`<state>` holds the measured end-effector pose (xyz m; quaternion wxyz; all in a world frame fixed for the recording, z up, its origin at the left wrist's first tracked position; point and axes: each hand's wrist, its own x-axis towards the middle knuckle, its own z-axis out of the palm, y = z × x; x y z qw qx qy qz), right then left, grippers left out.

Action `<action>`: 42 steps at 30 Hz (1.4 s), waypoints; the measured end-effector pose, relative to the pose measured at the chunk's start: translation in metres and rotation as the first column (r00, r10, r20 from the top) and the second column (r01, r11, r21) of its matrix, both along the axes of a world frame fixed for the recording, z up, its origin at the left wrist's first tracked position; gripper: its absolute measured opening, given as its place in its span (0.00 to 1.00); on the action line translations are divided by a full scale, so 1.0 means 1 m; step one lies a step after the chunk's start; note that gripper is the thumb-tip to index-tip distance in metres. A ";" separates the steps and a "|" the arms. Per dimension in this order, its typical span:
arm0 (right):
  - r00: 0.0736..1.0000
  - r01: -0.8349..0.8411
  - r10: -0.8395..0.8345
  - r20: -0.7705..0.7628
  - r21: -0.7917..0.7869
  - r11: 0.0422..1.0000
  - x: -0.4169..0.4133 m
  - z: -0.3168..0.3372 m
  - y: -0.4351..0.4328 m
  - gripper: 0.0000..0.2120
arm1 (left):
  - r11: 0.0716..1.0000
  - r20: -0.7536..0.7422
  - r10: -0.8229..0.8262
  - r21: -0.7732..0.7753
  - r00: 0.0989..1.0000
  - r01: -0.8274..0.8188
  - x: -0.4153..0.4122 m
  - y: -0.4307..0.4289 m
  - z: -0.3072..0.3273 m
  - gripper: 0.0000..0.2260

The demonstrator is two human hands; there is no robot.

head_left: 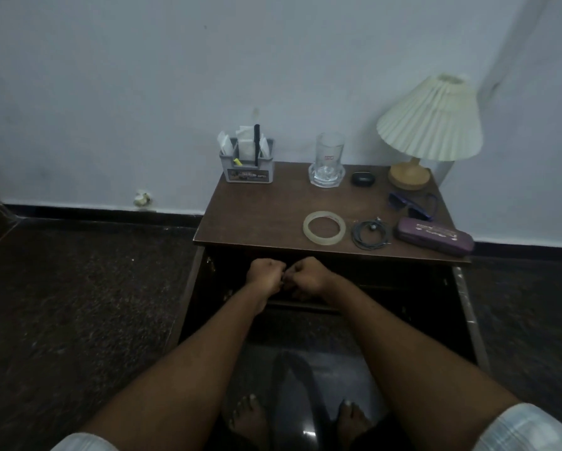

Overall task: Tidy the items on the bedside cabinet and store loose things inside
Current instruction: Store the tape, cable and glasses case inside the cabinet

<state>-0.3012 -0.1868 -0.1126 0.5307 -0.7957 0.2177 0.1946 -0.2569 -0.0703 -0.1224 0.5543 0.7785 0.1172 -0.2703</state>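
Observation:
The brown bedside cabinet [266,216] stands against the wall with its front open and a dark inside. My left hand [266,271] and my right hand [305,275] are both fisted, knuckles almost touching, just below the top's front edge. Whether they grip anything is hidden in the dark. On the top lie a clear tape roll [323,241], a coiled earphone cable [357,237], a purple glasses case [434,236], blue sunglasses [411,206] and a small black earbud case [363,179].
A grey desk organizer [247,172] with a pen and papers stands at the back left. A glass [329,154] on a coaster sits mid-back, a pleated lamp [431,122] at the back right. Door panels [468,320] hang open at both sides. My bare feet are below.

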 end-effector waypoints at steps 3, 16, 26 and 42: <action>0.987 0.132 -0.130 0.093 -0.014 0.991 -0.017 0.021 -0.020 0.10 | 0.999 0.170 -0.028 -0.017 0.985 0.032 -0.017 -0.018 0.014 0.08; 0.821 0.471 -0.253 0.512 -0.356 0.807 -0.007 0.040 -0.065 0.20 | 0.999 0.429 -0.020 0.045 0.903 0.001 0.005 -0.065 0.043 0.17; 0.849 0.458 -0.241 0.470 -0.428 0.779 0.016 0.026 -0.074 0.23 | 0.989 0.415 -0.083 0.147 0.906 0.024 0.042 -0.079 0.024 0.13; 0.748 0.518 -0.337 0.572 -0.184 0.836 0.012 0.034 -0.068 0.15 | 0.951 0.253 0.239 -0.255 0.937 -0.173 0.032 -0.053 0.025 0.08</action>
